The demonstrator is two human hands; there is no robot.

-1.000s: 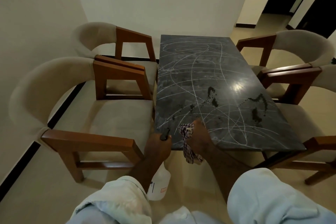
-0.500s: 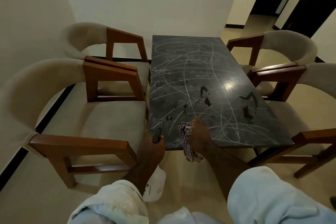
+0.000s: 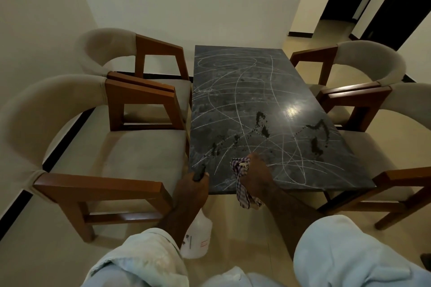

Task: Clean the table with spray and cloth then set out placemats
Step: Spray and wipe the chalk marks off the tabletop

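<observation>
A: Can you read the label (image 3: pixel 203 244) on the spray bottle (image 3: pixel 198 228)?
B: Too small, and the left hand (image 3: pixel 192 191) hides its neck.
A: The cloth (image 3: pixel 243 196)?
B: Partly under the right hand (image 3: pixel 255 177) — the near right chair (image 3: pixel 396 179) runs off the edge.

The dark rectangular stone table (image 3: pixel 256 81) stands in the middle, with its far end toward the pale wall (image 3: pixel 186 2). One pair of wooden padded armchairs (image 3: pixel 130 147) stands at its left side and a second pair (image 3: pixel 363 100) at its right. At the near edge the left hand (image 3: pixel 191 193) holds the white plastic spray bottle (image 3: pixel 198 237) below the tabletop. Just right of it, the right hand (image 3: pixel 256 177) holds the checked fabric cloth (image 3: pixel 242 191) on the table.
</observation>
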